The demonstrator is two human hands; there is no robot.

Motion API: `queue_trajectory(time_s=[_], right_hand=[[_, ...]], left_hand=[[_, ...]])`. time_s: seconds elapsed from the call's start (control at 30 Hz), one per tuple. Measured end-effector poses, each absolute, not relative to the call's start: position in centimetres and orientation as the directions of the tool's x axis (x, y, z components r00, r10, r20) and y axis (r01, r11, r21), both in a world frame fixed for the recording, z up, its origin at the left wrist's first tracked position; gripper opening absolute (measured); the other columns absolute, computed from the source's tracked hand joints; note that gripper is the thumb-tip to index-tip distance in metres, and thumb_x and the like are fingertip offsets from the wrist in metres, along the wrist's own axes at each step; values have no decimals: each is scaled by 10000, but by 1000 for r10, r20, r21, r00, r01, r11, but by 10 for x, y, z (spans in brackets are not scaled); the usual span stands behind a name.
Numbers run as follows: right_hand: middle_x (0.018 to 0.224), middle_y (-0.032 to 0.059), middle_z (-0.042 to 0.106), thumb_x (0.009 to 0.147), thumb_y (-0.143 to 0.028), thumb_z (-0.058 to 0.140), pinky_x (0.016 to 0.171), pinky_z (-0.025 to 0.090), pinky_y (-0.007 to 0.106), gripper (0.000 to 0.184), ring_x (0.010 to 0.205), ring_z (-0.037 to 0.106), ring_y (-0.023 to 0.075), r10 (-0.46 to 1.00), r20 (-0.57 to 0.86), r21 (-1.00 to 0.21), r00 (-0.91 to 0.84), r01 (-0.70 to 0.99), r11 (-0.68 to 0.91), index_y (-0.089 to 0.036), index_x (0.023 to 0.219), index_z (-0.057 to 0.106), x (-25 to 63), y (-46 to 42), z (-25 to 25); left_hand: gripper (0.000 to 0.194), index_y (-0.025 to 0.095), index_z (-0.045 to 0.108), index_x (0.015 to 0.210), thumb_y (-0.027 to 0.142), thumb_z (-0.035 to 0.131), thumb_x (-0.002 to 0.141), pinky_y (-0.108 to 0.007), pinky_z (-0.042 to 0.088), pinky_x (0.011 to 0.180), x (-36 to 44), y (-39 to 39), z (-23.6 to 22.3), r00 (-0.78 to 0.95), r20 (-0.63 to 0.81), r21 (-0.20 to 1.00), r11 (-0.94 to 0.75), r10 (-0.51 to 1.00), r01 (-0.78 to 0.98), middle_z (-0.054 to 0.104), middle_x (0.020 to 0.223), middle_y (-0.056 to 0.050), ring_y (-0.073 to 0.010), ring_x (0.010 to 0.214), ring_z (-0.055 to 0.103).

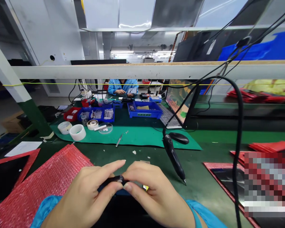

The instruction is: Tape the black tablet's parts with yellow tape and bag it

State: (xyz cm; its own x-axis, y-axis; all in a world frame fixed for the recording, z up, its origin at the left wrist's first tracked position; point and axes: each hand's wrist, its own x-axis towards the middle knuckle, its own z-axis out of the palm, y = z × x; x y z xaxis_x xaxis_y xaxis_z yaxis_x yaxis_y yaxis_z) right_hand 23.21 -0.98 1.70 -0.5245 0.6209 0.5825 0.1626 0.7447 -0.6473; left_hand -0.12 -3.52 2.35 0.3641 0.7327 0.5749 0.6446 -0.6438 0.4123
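Observation:
My left hand [90,190] is closed, thumb and fingers pinching a small dark part [117,179] low in the middle of the view. Its index finger points out to the right above the part. My right hand [154,190] is closed too, thumb and fingertips on the right end of the same dark part. Both thumbs nearly meet there. Under the right fingers shows a small yellow and silver piece [145,187]; whether it is held I cannot tell. The fingers cover much of the dark part, so its exact kind is hidden.
A black electric screwdriver [173,156] hangs by its cable right of my hands. Red bubble wrap [45,180] lies left. Tweezers [119,140] and tape rolls [77,132] rest on a green mat [142,136]. Blue bins [144,113] stand behind; a co-worker [123,87] sits beyond.

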Motion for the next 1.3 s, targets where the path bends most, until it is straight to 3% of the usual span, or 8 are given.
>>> queue_trajectory(time_s=[0.2, 0.33, 0.43, 0.57, 0.63, 0.83, 1.1, 1.3], right_hand=[[871, 31, 739, 1079, -223, 602, 725, 526, 266, 156, 794, 666, 154, 598, 615, -643, -514, 112, 757, -203, 1069, 757, 232, -9, 16], [870, 28, 726, 1085, -200, 579, 742, 523, 268, 169, 799, 660, 151, 603, 612, -647, -512, 114, 754, -190, 1027, 737, 229, -7, 14], [919, 23, 721, 1092, -186, 550, 770, 532, 249, 177, 841, 669, 144, 642, 584, -678, -497, 137, 722, -201, 1036, 717, 226, -8, 12], [1038, 5, 752, 1095, -182, 527, 834, 550, 251, 216, 932, 720, 150, 699, 533, -675, -477, 258, 691, -263, 1210, 690, 226, -14, 10], [1071, -8, 771, 1099, -186, 507, 852, 559, 260, 269, 961, 748, 158, 705, 514, -648, -489, 317, 693, -293, 1291, 663, 227, -15, 10], [931, -29, 782, 1119, -244, 461, 785, 565, 256, 265, 882, 770, 170, 717, 477, -644, -508, 354, 679, -303, 1219, 699, 229, -12, 10], [934, -16, 765, 1110, -240, 435, 805, 540, 251, 264, 886, 754, 168, 760, 370, -687, -533, 394, 611, -268, 1129, 696, 229, -17, 14], [935, -35, 760, 1101, -221, 444, 793, 532, 231, 256, 891, 758, 154, 740, 419, -682, -527, 355, 639, -291, 1151, 685, 228, -19, 15]], left_hand=[[316, 320, 692, 1362, 351, 650, 1051, -157, 632, 799, 1, -33, 29, 390, 621, 377, -695, 680, 612, 863, 1042, 37, -133, 823, 825], [361, 362, 669, 1384, 273, 672, 1034, -165, 622, 844, -1, -34, 27, 396, 584, 423, -682, 708, 597, 855, 1096, 59, -132, 876, 825], [386, 383, 646, 1399, 239, 649, 1041, -174, 606, 868, -2, -35, 23, 395, 487, 499, -620, 779, 606, 837, 1150, 54, -134, 927, 812], [351, 320, 541, 1451, 340, 531, 1100, -176, 529, 616, -1, -35, 22, 316, 310, 689, -441, 897, 575, 756, 801, 54, -121, 657, 693], [351, 298, 491, 1452, 385, 492, 1112, -183, 469, 575, 1, -35, 23, 266, 240, 779, -349, 934, 521, 681, 717, 64, -120, 610, 614], [335, 291, 514, 1351, 457, 558, 1064, -197, 389, 586, 13, -43, 28, 164, 51, 952, -97, 985, 291, 564, 700, 76, -112, 613, 508], [463, 262, 539, 1329, 563, 646, 994, -225, 306, 586, 21, -46, 35, 112, 7, 973, -33, 994, 229, 447, 656, 89, -116, 605, 399], [479, 277, 536, 1355, 587, 632, 1003, -229, 300, 586, 18, -47, 32, 117, 10, 974, -36, 993, 223, 431, 665, 90, -112, 606, 399]])
